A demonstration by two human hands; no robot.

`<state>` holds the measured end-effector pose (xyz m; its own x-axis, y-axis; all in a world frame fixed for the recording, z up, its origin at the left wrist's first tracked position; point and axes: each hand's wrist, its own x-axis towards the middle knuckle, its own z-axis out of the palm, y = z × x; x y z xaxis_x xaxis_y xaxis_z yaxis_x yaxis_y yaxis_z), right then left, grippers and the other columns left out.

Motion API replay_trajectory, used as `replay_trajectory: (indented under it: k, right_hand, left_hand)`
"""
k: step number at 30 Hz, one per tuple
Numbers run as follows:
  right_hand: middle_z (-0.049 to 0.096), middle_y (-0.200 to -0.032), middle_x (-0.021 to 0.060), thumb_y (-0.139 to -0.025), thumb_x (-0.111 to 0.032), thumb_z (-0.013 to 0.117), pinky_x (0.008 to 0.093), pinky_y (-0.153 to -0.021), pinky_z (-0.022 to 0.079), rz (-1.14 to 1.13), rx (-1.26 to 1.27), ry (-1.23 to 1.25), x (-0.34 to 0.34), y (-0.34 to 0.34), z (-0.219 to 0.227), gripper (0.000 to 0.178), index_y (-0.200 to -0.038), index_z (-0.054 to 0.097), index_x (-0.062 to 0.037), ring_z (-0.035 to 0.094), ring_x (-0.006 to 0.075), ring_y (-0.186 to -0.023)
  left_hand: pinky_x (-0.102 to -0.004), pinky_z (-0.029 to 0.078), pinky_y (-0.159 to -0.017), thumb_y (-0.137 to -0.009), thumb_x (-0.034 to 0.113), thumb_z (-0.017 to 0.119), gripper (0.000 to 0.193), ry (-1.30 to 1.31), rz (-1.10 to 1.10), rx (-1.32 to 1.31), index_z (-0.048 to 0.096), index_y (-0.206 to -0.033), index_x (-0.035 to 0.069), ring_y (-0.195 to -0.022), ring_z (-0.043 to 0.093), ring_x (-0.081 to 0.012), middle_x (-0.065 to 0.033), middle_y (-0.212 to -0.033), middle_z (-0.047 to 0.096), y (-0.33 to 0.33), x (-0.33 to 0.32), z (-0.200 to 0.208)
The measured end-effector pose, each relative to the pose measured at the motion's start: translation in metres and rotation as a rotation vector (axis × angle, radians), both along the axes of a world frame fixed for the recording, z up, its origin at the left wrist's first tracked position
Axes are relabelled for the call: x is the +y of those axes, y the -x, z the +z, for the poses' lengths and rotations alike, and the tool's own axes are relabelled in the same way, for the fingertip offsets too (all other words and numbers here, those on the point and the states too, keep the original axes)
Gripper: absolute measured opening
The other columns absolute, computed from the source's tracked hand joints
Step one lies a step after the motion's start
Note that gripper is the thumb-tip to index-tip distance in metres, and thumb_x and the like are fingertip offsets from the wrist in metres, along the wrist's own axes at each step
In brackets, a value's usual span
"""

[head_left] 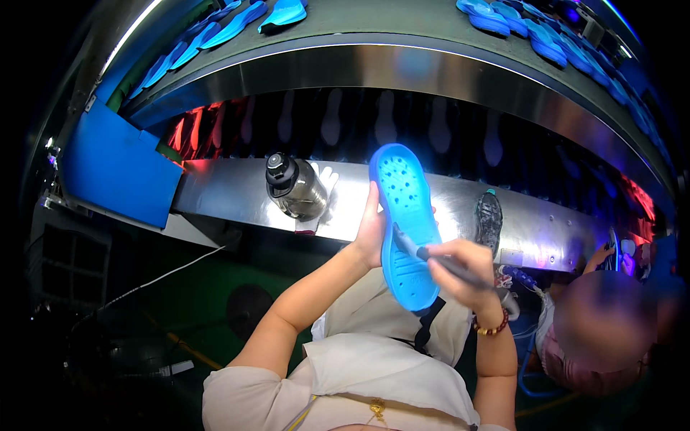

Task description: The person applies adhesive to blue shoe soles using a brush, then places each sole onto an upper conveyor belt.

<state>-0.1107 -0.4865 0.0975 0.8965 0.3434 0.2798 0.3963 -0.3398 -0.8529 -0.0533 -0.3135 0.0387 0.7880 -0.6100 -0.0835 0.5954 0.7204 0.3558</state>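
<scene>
A bright blue shoe sole (406, 208) stands tilted in front of me, its inner face with several holes toward me. My left hand (370, 228) grips it along the left edge, the thumb showing on the near side. In my right hand (462, 269) is a brush (453, 267) with a dark handle, held between thumb and fingers. Its pale tip (406, 241) lies against the middle of the sole, near the left rim.
A dark bottle (296, 188) stands on the metal ledge (241, 200), a white glove (327, 179) beside it. Right lies a dark shoe-shaped piece (489, 219). Blue soles (237, 25) line the upper belt (381, 18). Another person (596, 323) sits at right.
</scene>
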Motion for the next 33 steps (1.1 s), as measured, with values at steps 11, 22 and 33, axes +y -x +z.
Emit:
replay_trajectory:
  k: [11,22,33]
  right_hand:
    - [0.065,-0.075,0.0088,-0.070,-0.005,0.065,0.0195,-0.053,0.046,0.053,0.064,-0.207,0.009,0.005,0.017,0.015,-0.085,0.063,-0.0004,0.059,0.0094,-0.059]
    - [0.064,-0.091,0.0153,-0.067,0.002,0.067,0.0242,-0.066,0.050,0.232,-0.015,-0.031,-0.010,0.022,0.018,0.023,-0.090,0.064,0.0003,0.065,0.0223,-0.076]
    - [0.059,-0.098,0.0210,-0.075,0.000,0.058,0.0357,-0.085,0.046,-0.011,0.562,-1.134,0.010,0.024,-0.007,0.017,-0.091,0.056,0.0052,0.058,0.0271,-0.094]
  left_hand:
    - [-0.0452,0.043,-0.086,-0.075,0.074,0.009,0.087,-0.038,0.176,-0.108,0.038,-0.121,0.006,-0.102,0.050,-0.0297,-0.0144,-0.107,0.051,0.002,0.005,0.038]
    - [-0.0445,0.043,-0.089,-0.074,0.074,0.023,0.087,-0.115,0.346,-0.211,0.035,-0.126,0.004,-0.103,0.051,-0.0308,-0.0197,-0.116,0.048,-0.012,0.023,0.057]
    - [-0.0373,0.043,-0.088,-0.089,0.045,0.031,0.057,0.083,0.270,-0.153,0.036,-0.124,0.000,-0.101,0.054,-0.0255,-0.0167,-0.114,0.051,0.023,-0.004,0.062]
